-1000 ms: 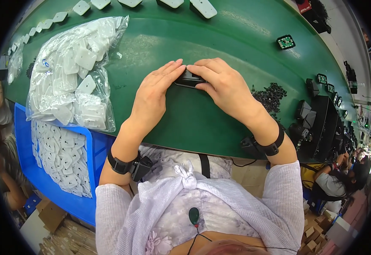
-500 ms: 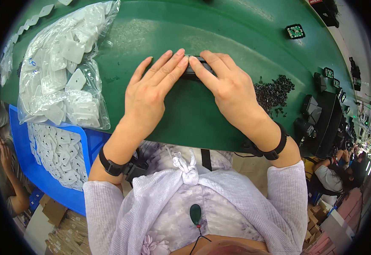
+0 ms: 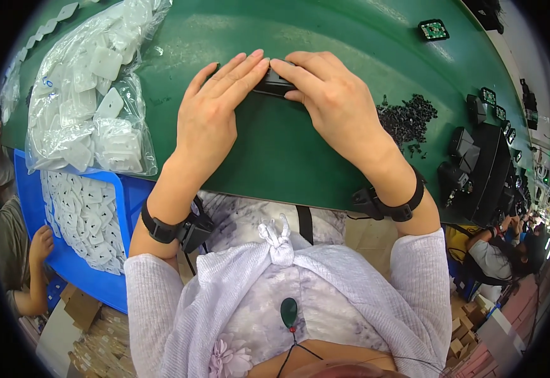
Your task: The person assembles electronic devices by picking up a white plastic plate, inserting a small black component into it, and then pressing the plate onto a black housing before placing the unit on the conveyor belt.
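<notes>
A small black plastic case [image 3: 273, 85] lies low over the green table, between my two hands. My right hand [image 3: 335, 94] is closed round its right side, the index finger over the top and the thumb at the near edge. My left hand [image 3: 215, 110] has its fingers stretched out, the tips resting against the case's left end; its thumb is hidden. Much of the case is covered by my fingers. To the right of my right hand lies a pile of small black parts [image 3: 407, 120].
A clear bag of white plastic plates [image 3: 108, 63] lies at left, above a blue bin [image 3: 86, 286] of similar plates. Black housings [image 3: 467, 151] and a black box [image 3: 489, 176] line the right edge. One black unit with a green circuit board [image 3: 434, 29] sits far right. Other people work at both sides.
Both hands and the case have shifted slightly, away from me and left. My right thumb has come down from the top to the near edge. A person's hand at left now reaches the blue bin.
</notes>
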`<state>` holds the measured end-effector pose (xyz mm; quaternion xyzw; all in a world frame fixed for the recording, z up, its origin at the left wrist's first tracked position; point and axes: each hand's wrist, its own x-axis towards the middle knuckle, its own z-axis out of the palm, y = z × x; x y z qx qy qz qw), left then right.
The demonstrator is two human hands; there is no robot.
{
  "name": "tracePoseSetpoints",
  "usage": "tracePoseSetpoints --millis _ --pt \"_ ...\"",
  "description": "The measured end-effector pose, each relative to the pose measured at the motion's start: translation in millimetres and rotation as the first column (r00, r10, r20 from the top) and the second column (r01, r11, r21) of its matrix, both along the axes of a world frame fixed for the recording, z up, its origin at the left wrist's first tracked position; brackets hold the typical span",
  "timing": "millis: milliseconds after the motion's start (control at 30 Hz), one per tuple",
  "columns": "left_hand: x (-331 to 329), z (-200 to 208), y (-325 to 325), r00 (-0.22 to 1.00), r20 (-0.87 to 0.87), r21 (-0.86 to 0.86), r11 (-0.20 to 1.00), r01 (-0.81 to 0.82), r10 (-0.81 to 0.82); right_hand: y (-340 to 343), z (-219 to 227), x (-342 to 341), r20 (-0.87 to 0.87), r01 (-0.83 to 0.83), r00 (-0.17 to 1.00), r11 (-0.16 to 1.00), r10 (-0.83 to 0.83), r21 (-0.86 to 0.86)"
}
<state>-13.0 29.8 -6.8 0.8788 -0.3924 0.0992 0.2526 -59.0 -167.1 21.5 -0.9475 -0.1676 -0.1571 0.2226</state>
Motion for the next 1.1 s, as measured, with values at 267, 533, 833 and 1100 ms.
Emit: tracePoseSetpoints --millis 267,533,833,1100 --pt "-5 -3 -1 1.0 0.018 0.032 0.999 -0.009 0.008 -2 -8 -3 0.013 0.019 1.0 1.0 -0.019 0.017" --pt "-1 3 -13 0.996 0.087 -0.027 0.999 -0.022 0.024 -22 2 13 -0.128 -0.043 0.99 0.982 0.067 0.183" --pt "-16 9 -17 0.46 -0.829 -0.522 0.735 -0.434 -0.318 -11 19 -6 -0.443 0.23 0.874 0.633 0.199 0.739" --pt "-27 20 -31 0.404 -0.829 -0.542 0.735 -0.407 -0.387 -11 24 -12 -0.328 0.21 0.941 0.621 0.081 0.756"
